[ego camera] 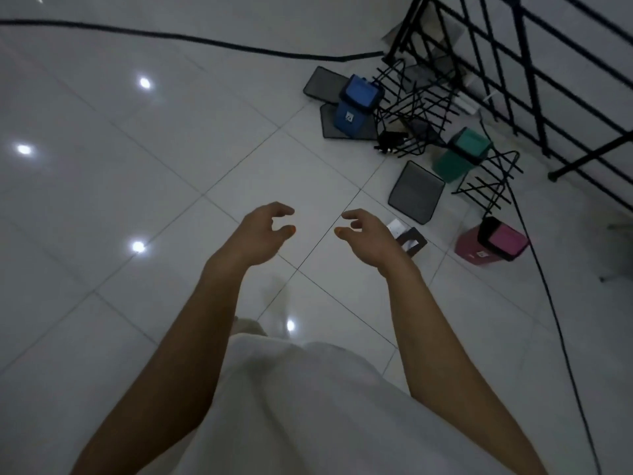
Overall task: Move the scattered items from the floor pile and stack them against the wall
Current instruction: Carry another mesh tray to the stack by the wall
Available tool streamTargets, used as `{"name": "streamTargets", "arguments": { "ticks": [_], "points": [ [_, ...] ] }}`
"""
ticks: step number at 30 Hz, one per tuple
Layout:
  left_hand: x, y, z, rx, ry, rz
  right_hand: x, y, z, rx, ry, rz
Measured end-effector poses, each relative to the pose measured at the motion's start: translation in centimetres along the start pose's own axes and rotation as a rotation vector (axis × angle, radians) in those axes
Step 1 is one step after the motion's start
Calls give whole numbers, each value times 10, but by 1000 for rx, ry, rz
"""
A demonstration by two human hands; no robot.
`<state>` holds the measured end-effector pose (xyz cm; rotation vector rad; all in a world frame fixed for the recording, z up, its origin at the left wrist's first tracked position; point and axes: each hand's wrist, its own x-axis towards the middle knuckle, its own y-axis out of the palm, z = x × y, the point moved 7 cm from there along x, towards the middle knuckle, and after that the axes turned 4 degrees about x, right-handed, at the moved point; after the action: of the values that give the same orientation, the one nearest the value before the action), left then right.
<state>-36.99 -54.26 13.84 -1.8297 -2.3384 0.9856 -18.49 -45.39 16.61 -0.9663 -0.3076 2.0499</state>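
A pile of items lies on the white tiled floor at the upper right. It holds a blue mini bin point(356, 102), a green mini bin point(460, 154), a pink mini bin point(493, 243), several black mesh trays point(416, 192) and black wire racks point(416, 104). A small black and white item point(411, 240) lies just right of my right hand. My left hand point(262, 234) and my right hand point(370, 236) hover side by side above the floor, fingers loosely curled, holding nothing. Both are to the lower left of the pile.
A black metal railing point(534, 73) runs along the upper right beside the pile. A black cable point(205, 39) crosses the floor at the top, and another cable point(544, 286) runs down the right side. My white garment point(308, 406) fills the bottom centre.
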Motion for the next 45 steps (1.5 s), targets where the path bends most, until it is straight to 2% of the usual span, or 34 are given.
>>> {"name": "streamTargets", "arguments": {
  "ticks": [9, 19, 26, 30, 39, 45],
  "points": [
    [88, 9, -25, 124, 38, 147, 61, -27, -7, 103, 92, -48],
    [216, 38, -84, 241, 111, 387, 115, -78, -27, 291, 253, -226],
    [269, 107, -125, 310, 171, 551, 148, -134, -77, 373, 337, -310],
    [305, 151, -159, 293, 197, 570, 181, -179, -109, 380, 356, -299],
    [377, 232, -224, 270, 124, 522, 254, -293, -173, 327, 343, -243],
    [425, 288, -244, 336, 94, 621, 298, -343, -212, 341, 385, -256]
  ]
}}
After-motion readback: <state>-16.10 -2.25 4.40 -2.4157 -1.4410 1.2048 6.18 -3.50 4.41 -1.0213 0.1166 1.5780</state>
